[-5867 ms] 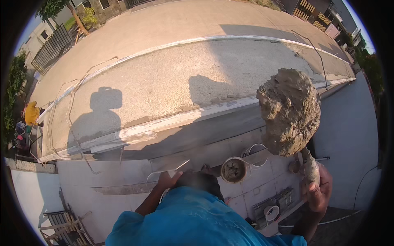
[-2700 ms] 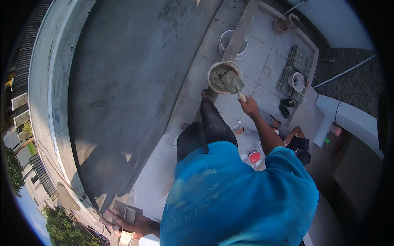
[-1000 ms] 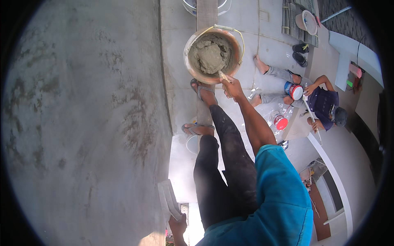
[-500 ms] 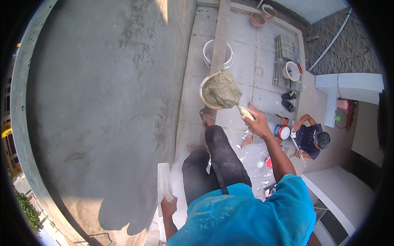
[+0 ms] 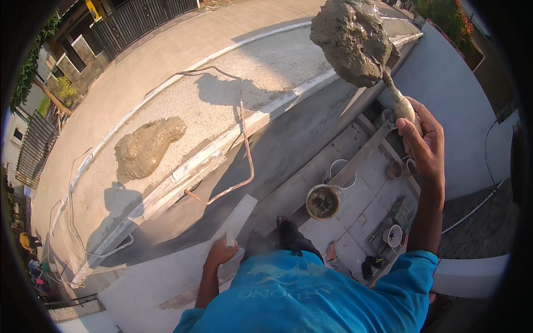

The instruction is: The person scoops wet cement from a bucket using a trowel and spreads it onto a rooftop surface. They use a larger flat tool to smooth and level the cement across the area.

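My right hand (image 5: 427, 139) is raised at the upper right, its fingers wrapped around the pale handle of a trowel (image 5: 401, 105). A big lump of wet grey mortar (image 5: 355, 44) covers the trowel's blade. Lower down, my left hand (image 5: 222, 253) grips a long, flat, pale plastering float (image 5: 240, 218), held near the wall's inner side. On the rough, pebbly top surface (image 5: 261, 69) of the wall lies a second heap of mortar (image 5: 149, 147), out of reach of either hand's tool. Below me stands a bucket (image 5: 308, 210) with mortar in it.
Bent rusty bars (image 5: 250, 161) stick out along the wall's edge. A white pail (image 5: 342, 166) stands by a long plank (image 5: 363, 149) below. Further right are a pale basin (image 5: 392, 236), bundled slabs (image 5: 397, 213) and dark shoes (image 5: 367, 269). A paved road (image 5: 222, 28) runs beyond the wall.
My right hand has lifted the loaded trowel away from over the bucket, up to wall-top height. The view has swung toward the wall's top and the road. My left hand still holds the float.
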Tool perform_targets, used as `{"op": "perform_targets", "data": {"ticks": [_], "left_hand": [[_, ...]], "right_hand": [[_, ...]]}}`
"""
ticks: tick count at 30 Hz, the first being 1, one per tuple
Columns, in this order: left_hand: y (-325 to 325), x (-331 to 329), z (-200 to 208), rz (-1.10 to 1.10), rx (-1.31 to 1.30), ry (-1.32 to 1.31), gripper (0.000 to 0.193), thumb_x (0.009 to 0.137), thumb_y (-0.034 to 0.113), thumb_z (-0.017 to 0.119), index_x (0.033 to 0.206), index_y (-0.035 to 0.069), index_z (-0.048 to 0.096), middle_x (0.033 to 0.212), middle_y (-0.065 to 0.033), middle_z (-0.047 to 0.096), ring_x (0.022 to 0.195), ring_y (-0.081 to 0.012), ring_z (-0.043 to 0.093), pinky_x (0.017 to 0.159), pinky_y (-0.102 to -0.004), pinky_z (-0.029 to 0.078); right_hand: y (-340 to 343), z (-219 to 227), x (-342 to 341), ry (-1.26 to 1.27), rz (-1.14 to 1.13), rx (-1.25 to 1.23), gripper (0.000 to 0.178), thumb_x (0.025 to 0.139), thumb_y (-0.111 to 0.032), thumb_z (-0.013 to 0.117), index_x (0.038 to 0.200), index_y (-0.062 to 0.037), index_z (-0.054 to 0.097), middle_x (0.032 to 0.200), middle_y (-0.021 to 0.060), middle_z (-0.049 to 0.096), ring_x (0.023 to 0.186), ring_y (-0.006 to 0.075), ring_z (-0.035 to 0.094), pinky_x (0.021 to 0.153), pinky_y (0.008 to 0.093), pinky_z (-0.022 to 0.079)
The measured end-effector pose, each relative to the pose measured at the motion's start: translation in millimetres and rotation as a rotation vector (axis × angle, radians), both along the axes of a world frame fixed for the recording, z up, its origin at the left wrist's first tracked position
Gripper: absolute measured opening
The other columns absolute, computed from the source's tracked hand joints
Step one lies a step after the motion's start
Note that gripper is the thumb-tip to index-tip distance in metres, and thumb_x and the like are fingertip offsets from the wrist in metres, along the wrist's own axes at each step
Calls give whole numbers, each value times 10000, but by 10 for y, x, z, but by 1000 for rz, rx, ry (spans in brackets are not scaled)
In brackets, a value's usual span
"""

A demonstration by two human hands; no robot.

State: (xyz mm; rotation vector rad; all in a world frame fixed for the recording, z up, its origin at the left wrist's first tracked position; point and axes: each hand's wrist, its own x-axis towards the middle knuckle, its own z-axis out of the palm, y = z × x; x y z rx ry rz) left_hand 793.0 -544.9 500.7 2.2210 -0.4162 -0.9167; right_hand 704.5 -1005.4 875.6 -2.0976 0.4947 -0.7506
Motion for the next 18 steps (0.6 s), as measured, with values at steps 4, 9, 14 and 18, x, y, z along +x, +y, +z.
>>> {"op": "perform_targets", "data": {"ticks": [4, 9, 14, 18], "left_hand": [[202, -218, 244, 116, -46, -56, 289, 832, 287, 739, 945, 22, 722, 877, -187, 735, 846, -318, 732, 772, -414, 549], [432, -966, 241, 479, -200, -304, 210, 826, 205, 770, 825, 11, 691, 742, -144, 693, 711, -283, 700, 694, -388, 536], [267, -1192, 294, 799, -373, -543, 202, 831, 148, 764, 749, 30, 623, 656, -76, 594, 600, -211, 606, 621, -341, 496], [-24, -1014, 763, 945, -644, -511, 260, 867, 203, 731, 775, 35, 556, 696, -71, 576, 571, -163, 552, 571, -312, 484]], "right_hand": [[-76, 13, 633, 16, -62, -619, 463, 890, -276, 755, 1334, -184, 666, 949, 30, 726, 826, 213, 711, 702, 365, 531], [-87, -224, 1053, 224, -91, -1034, 485, 873, -296, 767, 1345, -319, 658, 968, -14, 693, 866, 233, 700, 765, 372, 545], [-148, -309, 1121, 235, -61, -986, 495, 876, -302, 765, 1356, -328, 646, 997, -18, 694, 895, 238, 703, 765, 394, 558], [-230, -132, 1153, 273, -50, -919, 512, 875, -305, 766, 1369, -339, 634, 1036, -18, 704, 917, 238, 707, 782, 388, 564]]}}
